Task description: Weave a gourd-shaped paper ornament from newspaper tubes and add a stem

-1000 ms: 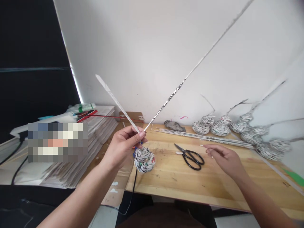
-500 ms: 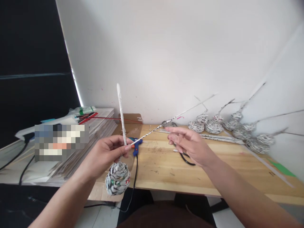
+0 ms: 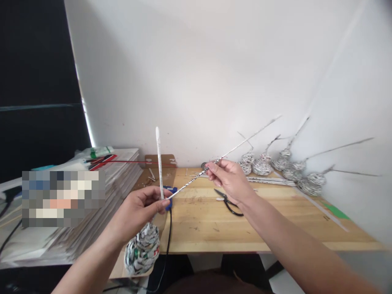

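A gourd-shaped piece woven from rolled newspaper (image 3: pixel 143 251) hangs below my left hand (image 3: pixel 145 210), which pinches it at its top. From that pinch a white paper stick (image 3: pixel 159 163) rises upright. A thin rolled-paper strip (image 3: pixel 190 182) slants from the same fingers up to the right. My right hand (image 3: pixel 228 179) is closed on this strip about midway, thumb against fingers, and its far end sticks out past the hand. Partly hidden behind my left fingers lies a blue glue gun (image 3: pixel 170 199) with a black cord.
Black-handled scissors (image 3: pixel 229 203) lie on the wooden table (image 3: pixel 202 232). Several woven paper gourds (image 3: pixel 261 165) with stems line the wall at the right, beside a bundle of paper sticks (image 3: pixel 269 181). At the left stands a tall stack of paper (image 3: pixel 113 208).
My right hand has closed on the paper strip, where before its fingers were loosely apart beside it. The gourd and my left hand sit a little lower; the view has shifted right.
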`<state>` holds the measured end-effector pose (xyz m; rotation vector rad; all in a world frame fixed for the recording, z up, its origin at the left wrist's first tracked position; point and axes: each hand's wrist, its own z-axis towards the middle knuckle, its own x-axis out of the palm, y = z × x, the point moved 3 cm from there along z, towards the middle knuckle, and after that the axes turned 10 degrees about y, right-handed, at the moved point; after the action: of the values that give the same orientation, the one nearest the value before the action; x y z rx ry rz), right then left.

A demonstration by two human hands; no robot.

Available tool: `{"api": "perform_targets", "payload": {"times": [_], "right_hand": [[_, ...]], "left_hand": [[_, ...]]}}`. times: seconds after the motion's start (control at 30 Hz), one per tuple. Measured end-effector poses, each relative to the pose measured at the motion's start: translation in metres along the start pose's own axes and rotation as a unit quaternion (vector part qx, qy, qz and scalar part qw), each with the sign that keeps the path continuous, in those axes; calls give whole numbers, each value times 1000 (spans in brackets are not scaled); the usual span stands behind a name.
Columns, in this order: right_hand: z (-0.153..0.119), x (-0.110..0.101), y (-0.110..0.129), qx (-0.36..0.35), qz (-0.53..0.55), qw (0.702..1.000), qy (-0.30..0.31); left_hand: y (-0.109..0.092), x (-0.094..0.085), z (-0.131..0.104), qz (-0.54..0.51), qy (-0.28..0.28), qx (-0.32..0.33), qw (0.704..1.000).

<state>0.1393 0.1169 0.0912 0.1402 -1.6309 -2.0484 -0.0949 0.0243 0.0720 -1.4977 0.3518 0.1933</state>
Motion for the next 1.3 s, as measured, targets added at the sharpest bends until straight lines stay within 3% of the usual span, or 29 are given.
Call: {"api": "perform_targets", "payload": {"times": [0.17, 0.63, 0.87, 1.03, 1.2, 1.3], "right_hand": [[0, -5, 2, -13, -11, 1000, -14], [-12, -17, 14, 1, -22, 1000, -5], [-16, -19, 15, -25, -27, 998, -42], [-19, -14, 8, 14, -15, 1000, -7], [-22, -5, -5, 9, -14, 999, -34], [-25, 2, -20, 43, -44, 998, -13]], "left_hand": [[3, 6, 6, -10, 18, 2, 1000], [1, 3, 8, 20, 25, 11, 999], [2, -4, 1, 64, 50, 38, 996], [9, -16, -15, 40, 51, -4, 998], [12, -22, -33, 22, 63, -58, 996], [25, -24, -39, -8, 69, -95, 993]]}}
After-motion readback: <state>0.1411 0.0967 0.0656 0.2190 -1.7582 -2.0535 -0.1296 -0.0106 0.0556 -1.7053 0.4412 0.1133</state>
